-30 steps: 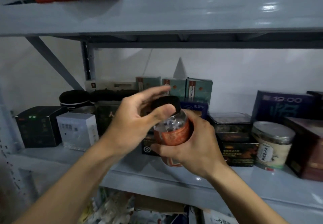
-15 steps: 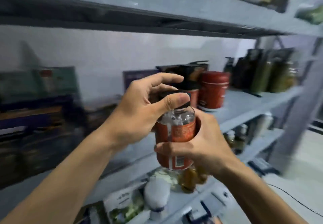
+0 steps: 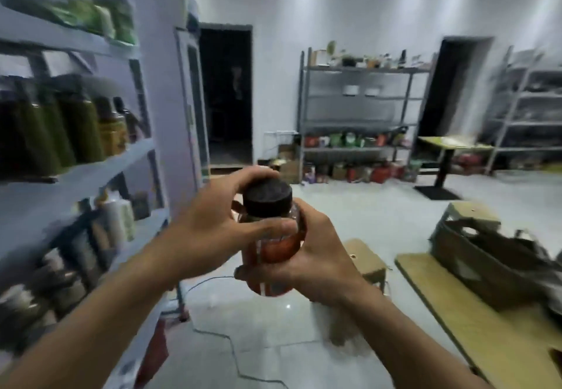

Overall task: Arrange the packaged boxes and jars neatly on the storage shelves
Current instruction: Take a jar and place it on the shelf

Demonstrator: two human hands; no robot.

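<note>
A clear jar (image 3: 273, 249) with an orange-red label and a black lid (image 3: 268, 197) is held in mid-air at the centre of the head view. My right hand (image 3: 316, 261) wraps round its body from the right and below. My left hand (image 3: 213, 227) grips the top, fingers over the far side of the lid and thumb across the glass shoulder. The grey storage shelves (image 3: 100, 169) stand at the left, blurred, with dark green bottles (image 3: 60, 127) on the middle level and more containers below.
A second shelf unit (image 3: 359, 121) with boxes and jars stands against the far wall between two dark doorways. A yellow table (image 3: 474, 321) at the right carries an open cardboard box (image 3: 492, 255). A small stool (image 3: 365, 258) and a cable lie on the tiled floor.
The view has swung right, away from the shelf of boxes and out to the open room. Both hands keep the same hold on the jar.
</note>
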